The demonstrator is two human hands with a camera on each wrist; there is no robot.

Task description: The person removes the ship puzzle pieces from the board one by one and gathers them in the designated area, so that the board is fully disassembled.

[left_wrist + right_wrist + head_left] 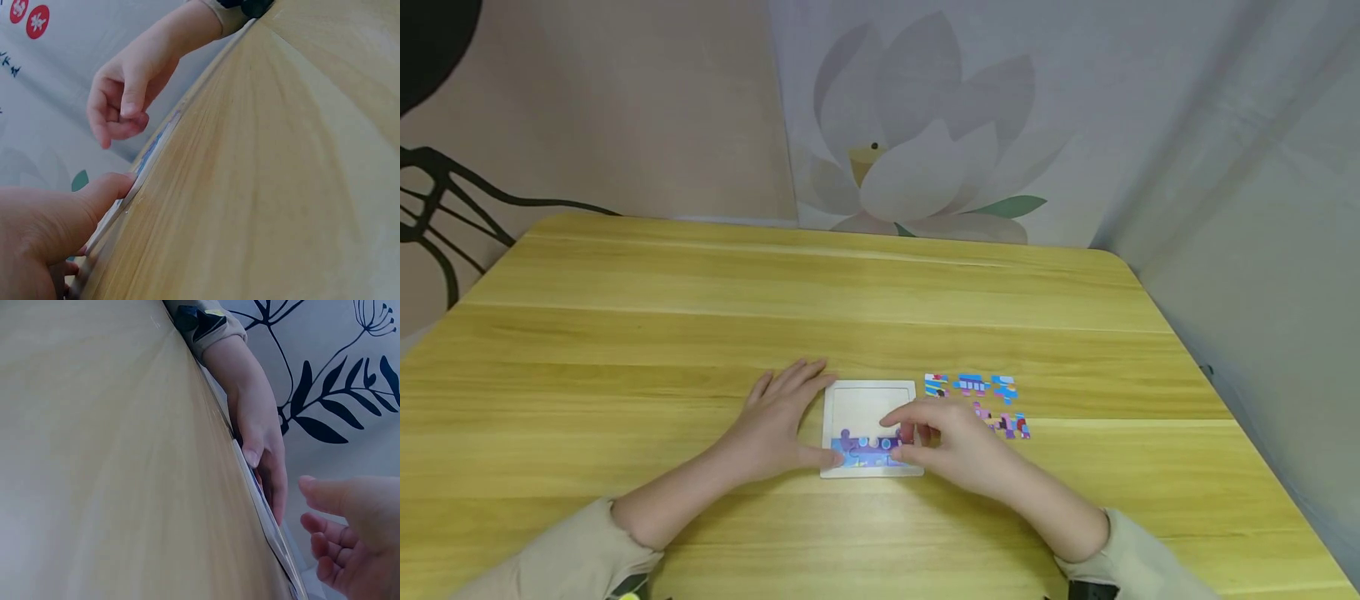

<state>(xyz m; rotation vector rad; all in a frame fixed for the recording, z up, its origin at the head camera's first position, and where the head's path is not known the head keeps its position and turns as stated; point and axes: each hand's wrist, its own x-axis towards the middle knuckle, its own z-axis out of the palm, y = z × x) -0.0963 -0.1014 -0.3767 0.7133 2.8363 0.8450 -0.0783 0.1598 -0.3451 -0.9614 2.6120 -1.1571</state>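
Note:
A square puzzle tray (869, 472) with a white frame lies flat on the table. Its near part holds purple and blue jigsaw pieces (867, 454); the far part shows bare white backing. My left hand (772, 423) rests along the tray's left side, fingers extended to the far corner. In the left wrist view, the left thumb (109, 187) touches the tray's edge. Above the right part of the tray hovers my right hand (958, 442), its fingers loosely bent. The right wrist view shows a gap between its thumb (325, 492) and fingers, with nothing held.
Several loose puzzle pieces (972, 384) lie right of the tray, some partly hidden behind the right hand. The wooden table (700, 283) extends around it all. A dark metal chair or stand (437, 196) is at the far left, and a flower-printed curtain (925, 125) hangs behind.

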